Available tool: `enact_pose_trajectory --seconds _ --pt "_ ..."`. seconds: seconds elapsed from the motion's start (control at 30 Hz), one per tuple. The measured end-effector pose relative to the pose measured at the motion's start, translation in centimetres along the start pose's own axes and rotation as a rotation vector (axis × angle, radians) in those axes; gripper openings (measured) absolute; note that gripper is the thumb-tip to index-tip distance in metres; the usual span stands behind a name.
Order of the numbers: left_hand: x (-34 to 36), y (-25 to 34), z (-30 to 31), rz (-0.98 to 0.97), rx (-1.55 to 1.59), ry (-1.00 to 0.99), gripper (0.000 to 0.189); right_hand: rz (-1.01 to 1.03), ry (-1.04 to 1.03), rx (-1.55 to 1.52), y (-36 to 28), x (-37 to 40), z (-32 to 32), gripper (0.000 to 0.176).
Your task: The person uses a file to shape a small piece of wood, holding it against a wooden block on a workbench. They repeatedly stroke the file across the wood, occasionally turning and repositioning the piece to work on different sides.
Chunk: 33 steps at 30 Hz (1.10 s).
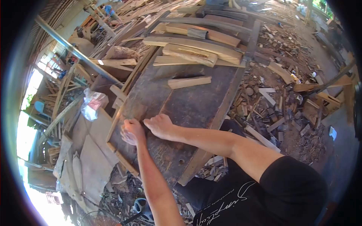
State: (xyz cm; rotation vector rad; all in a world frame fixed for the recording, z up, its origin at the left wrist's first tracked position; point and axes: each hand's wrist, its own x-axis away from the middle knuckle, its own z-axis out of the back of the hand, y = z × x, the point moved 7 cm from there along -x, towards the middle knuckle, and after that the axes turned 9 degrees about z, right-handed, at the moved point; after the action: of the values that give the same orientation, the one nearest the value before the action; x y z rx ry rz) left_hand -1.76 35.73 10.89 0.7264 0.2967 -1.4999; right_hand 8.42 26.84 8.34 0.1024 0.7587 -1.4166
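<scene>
Over the near left part of a dark, worn worktable (192, 109), my two hands are close together. My left hand (132, 132) is closed with its fingers curled, near the table's wooden edge strip (113, 128). Just to its right, my right hand (160, 125) is also closed, thumb side toward the left hand. Whatever is in either hand, if anything, is hidden or too small to make out. Beyond them a short piece of wood (189, 82) lies on the tabletop. Farther off, a thick, rough-faced wooden block (190, 55) rests among longer boards (196, 44).
Offcuts and chips (279, 113) cover the ground to the right. A clear plastic bag (92, 104) lies left of the table, near a slanting metal pole (79, 54). A fan (100, 218) stands at the lower left. Another person (108, 10) is far back.
</scene>
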Motion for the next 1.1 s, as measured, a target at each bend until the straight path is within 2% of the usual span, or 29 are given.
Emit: enact_pose_trajectory --seconds 0.13,0.23,0.37,0.43,0.6,0.7,0.77,0.9,1.0,1.1 --pt "0.0 0.0 -0.2 -0.031 0.022 -0.033 0.025 -0.051 -0.091 -0.004 0.1 5.5 2.8 0.008" --pt "0.1 0.2 0.2 -0.048 0.028 -0.026 0.025 -0.076 -0.146 -0.015 0.1 5.1 2.7 0.008" --pt "-0.2 0.0 -0.2 -0.058 0.032 -0.008 0.024 0.006 -0.001 0.030 0.0 -0.4 0.2 0.009" --pt "-0.2 -0.1 -0.3 -0.009 0.033 -0.045 0.024 -0.014 -0.068 0.037 0.1 -1.8 -0.9 0.009" --pt "0.0 -0.1 0.0 0.022 0.021 -0.046 0.024 -0.018 -0.115 0.011 -0.7 3.5 2.8 0.010" --pt "-0.2 0.1 -0.3 -0.017 0.011 -0.052 0.024 -0.105 -0.218 0.016 0.1 4.4 3.0 0.010" --pt "-0.4 0.2 -0.2 -0.011 0.027 -0.056 0.024 -0.018 -0.103 0.025 0.1 1.7 1.8 0.009" --pt "-0.6 0.0 0.1 0.004 0.057 -0.066 0.024 0.032 0.004 0.035 -0.1 -1.8 -0.1 0.009" --pt "-0.5 -0.1 -0.4 0.036 0.038 -0.057 0.024 0.028 -0.001 0.013 -0.1 1.1 0.9 0.009" --pt "-0.2 -0.3 -0.2 0.032 0.049 -0.037 0.024 -0.032 -0.125 0.034 -0.4 4.2 2.3 0.008"
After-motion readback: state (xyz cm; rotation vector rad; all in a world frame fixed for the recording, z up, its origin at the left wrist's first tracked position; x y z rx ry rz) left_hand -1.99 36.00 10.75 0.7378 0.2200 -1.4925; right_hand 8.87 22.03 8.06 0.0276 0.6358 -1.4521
